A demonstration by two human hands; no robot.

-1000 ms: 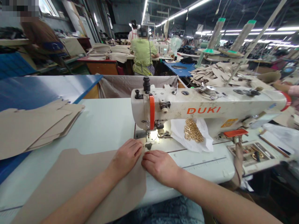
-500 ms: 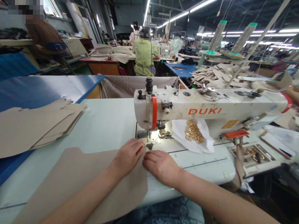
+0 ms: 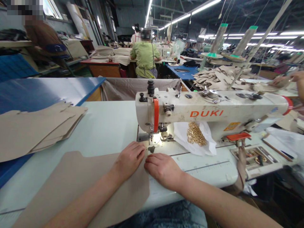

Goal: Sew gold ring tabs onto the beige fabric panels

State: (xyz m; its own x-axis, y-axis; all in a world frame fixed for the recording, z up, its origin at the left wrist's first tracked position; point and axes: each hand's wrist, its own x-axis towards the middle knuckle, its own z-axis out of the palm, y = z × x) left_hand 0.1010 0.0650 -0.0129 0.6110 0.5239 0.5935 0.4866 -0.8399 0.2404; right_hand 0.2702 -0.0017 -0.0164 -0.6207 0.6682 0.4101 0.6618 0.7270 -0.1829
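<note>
A large beige cut panel [image 3: 78, 177] lies on the pale sewing table, its right edge running up to the needle of the white DUKI sewing machine [image 3: 209, 110]. My left hand [image 3: 129, 158] rests flat on the panel near that edge, fingers stretched toward the presser foot [image 3: 152, 141]. My right hand [image 3: 162, 169] lies beside it, fingers curled down and pressing the panel's edge just in front of the needle. The fingertips of both hands almost meet.
A stack of beige panels [image 3: 35, 129] sits at the left. A white bag of gold rings [image 3: 196, 134] lies under the machine arm, a tray of small tools [image 3: 255, 155] at the right. Other people work at tables behind.
Both hands stay on the panel at the needle with almost no shift. The view has wobbled slightly.
</note>
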